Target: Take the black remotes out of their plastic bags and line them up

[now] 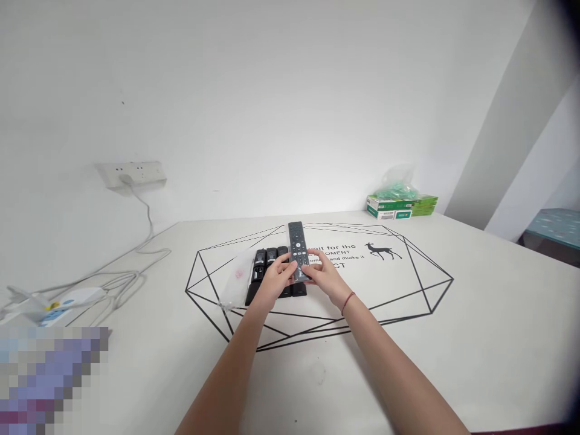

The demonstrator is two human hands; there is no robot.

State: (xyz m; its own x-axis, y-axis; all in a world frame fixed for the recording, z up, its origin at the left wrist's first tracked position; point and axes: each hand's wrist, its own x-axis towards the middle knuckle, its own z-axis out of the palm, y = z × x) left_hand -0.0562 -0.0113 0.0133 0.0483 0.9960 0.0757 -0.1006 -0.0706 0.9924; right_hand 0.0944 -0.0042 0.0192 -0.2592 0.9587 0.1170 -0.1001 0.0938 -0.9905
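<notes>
At the far left we note a white wall socket strip with a grey cable hanging down to the white table. The cable ends near a white extension block at the table's left edge. The lower left corner is blurred and we cannot tell what lies there.

Nearer the middle, a clear plastic bag lies flat on the table, touching the left side of a row of black remotes. These remotes lie side by side within the geometric line print on the tabletop.

The left hand rests over the near part of that row. Its fingers are curled together and its thumb presses on the lower left edge of the long remote. This remote is dark grey, face up with buttons visible. It is held above the right end of the row and points away towards the wall.

The right hand holds the remote's lower right edge. Its fingers are slightly parted, the fingertips against the remote's side and the forefinger stretched along it. A red cord bracelet circles the right wrist.

Further right we record a printed deer. At the back edge sit stacked green boxes with a crumpled clear bag on top.
</notes>
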